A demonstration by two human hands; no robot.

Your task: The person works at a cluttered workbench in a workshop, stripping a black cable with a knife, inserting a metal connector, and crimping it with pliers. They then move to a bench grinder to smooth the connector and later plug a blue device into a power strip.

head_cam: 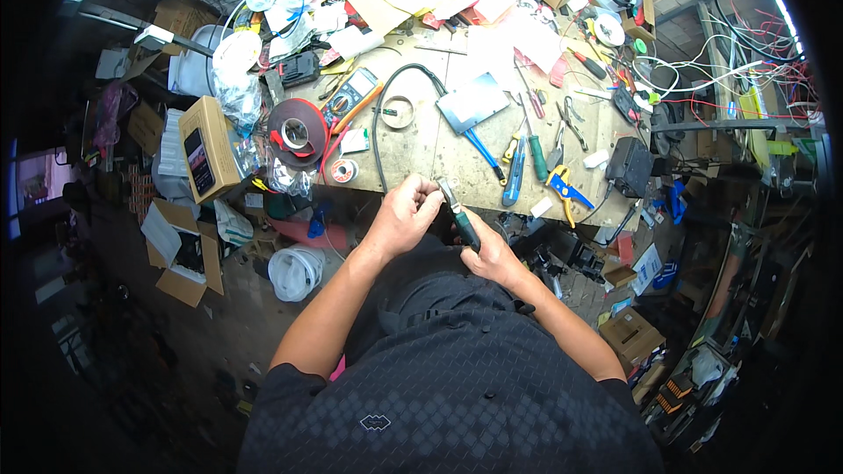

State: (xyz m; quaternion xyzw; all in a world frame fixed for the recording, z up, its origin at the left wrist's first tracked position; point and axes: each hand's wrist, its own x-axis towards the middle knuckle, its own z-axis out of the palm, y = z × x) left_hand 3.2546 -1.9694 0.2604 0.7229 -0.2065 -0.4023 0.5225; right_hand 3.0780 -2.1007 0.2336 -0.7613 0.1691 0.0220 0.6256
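My right hand (490, 253) grips green-handled pliers (466, 227), their metal jaws pointing up beside my left fingertips. Thumb and fingers of my left hand (409, 210) are pinched together close to those jaws. A black cable (375, 128) loops over the workbench and runs down to my left hand, which seems to hold its end; the fingers hide that end. At its other end, the cable reaches a flat grey metallic box (473, 103) on the bench. Both hands are in front of the bench's near edge, above my lap.
On the workbench (421, 151) lie a multimeter (351, 99), a tape roll (298, 131), a solder spool (344, 170), a blue utility knife (514, 174), a green-handled screwdriver (537, 158) and a blue-yellow wire stripper (566, 194). A white bucket (295, 273) and an opened carton (184, 250) stand below, left.
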